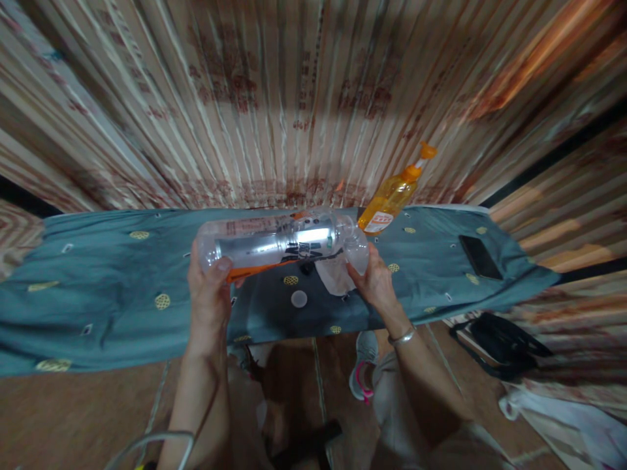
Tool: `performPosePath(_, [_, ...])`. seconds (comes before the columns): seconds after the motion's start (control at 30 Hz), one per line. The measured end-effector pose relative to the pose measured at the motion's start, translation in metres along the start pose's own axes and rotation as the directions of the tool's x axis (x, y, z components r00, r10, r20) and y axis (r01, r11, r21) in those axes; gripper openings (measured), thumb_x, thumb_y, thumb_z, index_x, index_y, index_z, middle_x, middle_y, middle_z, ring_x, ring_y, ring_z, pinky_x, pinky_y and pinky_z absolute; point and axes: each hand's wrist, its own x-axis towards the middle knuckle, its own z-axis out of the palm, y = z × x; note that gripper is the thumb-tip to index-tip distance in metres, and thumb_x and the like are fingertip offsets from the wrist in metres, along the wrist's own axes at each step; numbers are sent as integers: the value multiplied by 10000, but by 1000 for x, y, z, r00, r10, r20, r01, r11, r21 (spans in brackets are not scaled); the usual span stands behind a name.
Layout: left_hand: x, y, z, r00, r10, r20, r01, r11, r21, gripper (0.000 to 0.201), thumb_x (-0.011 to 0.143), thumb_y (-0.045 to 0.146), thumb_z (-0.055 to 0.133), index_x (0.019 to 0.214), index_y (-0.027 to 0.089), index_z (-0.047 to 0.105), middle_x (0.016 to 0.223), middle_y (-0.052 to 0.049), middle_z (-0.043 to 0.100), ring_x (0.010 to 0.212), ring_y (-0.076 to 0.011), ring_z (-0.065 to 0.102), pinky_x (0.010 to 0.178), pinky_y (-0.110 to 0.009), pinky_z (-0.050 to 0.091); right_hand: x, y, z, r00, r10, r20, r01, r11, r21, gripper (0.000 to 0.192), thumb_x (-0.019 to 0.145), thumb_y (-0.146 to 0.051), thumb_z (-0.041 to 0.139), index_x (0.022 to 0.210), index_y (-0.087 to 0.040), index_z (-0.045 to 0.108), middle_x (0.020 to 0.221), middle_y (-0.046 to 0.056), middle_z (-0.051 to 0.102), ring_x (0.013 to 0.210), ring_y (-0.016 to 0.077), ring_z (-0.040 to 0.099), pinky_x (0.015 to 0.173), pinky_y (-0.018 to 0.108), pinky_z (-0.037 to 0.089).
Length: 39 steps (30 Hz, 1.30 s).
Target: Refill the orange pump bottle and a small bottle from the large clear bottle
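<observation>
A large clear plastic bottle (255,245) with a silver and orange label lies nearly level above the cloth-covered table. Around its base at the left, my left hand (210,281) is closed, thumb on the near side. At the bottle's neck end, my right hand (373,277) grips a clear plastic cup-like piece (356,253); whether it is a separate piece I cannot tell. Below it is a whitish, translucent sheet (336,274), partly hidden by the bottle. A small white round disc (299,299) lies on the cloth between my hands.
An orange pump bottle (389,199) stands behind my right hand. Toward the right end of the teal patterned tablecloth (117,274) lies a dark phone (480,256). A striped curtain (294,98) hangs behind the table. On the floor at right sits a black bag (499,343).
</observation>
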Motion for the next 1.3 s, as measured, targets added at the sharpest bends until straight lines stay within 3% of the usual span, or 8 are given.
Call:
performPosePath(0.6, [-1, 4, 3, 1000, 11, 23, -11, 1000, -1, 616, 645, 466, 888, 1202, 255, 730, 805, -4, 638, 503, -98, 450, 386, -189, 304, -1, 1, 1, 1000, 17, 14, -17, 1000, 15, 631, 976, -426, 617, 1491, -98, 458, 1195, 239, 764, 1033, 367, 763, 902, 522, 635])
performPosePath(1.07, [-3, 3, 2, 999, -24, -26, 25, 1000, 5, 578, 627, 459, 894, 1128, 227, 726, 840, -21, 635, 555, -115, 489, 385, -199, 377, 1, 0, -1, 1000, 11, 17, -12, 1000, 5, 632, 969, -428, 621, 1476, -85, 466, 1188, 244, 767, 1046, 371, 764, 899, 514, 636])
performPosePath(1.3, [-2, 6, 5, 1000, -29, -11, 29, 1000, 2, 634, 613, 466, 894, 1185, 248, 728, 822, -11, 640, 525, -114, 468, 393, -214, 364, 0, 1, 0, 1000, 0, 10, 0, 1000, 14, 632, 963, -407, 625, 1474, -76, 456, 1207, 263, 761, 1071, 382, 764, 912, 523, 633])
